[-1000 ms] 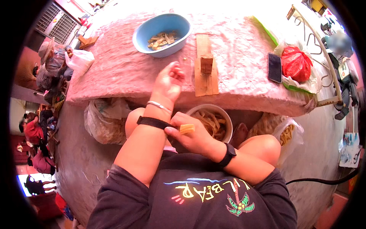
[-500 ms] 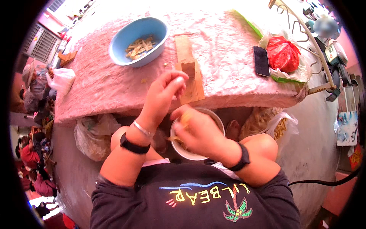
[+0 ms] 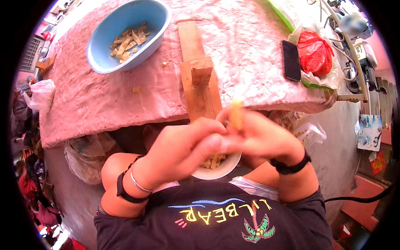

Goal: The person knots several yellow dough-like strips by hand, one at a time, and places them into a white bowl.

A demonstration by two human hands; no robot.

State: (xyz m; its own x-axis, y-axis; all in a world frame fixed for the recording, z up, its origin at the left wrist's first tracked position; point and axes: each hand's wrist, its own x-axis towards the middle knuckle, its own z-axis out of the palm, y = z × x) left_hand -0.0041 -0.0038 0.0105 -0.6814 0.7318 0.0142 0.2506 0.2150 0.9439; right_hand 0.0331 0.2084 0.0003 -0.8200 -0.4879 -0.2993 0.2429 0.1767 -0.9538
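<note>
My left hand (image 3: 183,146) and my right hand (image 3: 260,137) meet close under the camera, above my lap. Between their fingertips they pinch a small yellow-orange strip (image 3: 236,114), blurred. Under the hands a white bowl (image 3: 221,168) with pale cut strips rests on my lap, mostly hidden by the hands. Just beyond, a wooden board (image 3: 200,79) with a small wooden block lies on the pink tablecloth (image 3: 104,104). A blue bowl (image 3: 108,54) with several cut strips stands at the table's far left.
A black phone (image 3: 291,60) and a red plastic bag (image 3: 314,52) lie on the table's right side. Clear plastic bags (image 3: 83,154) hang below the table edge at left; another bag (image 3: 308,131) shows at right. A black cable runs along the floor at right.
My left hand has come back from the wooden board to my lap and joined my right hand on the strip. Both hands now sit higher and nearer the camera, covering the white bowl.
</note>
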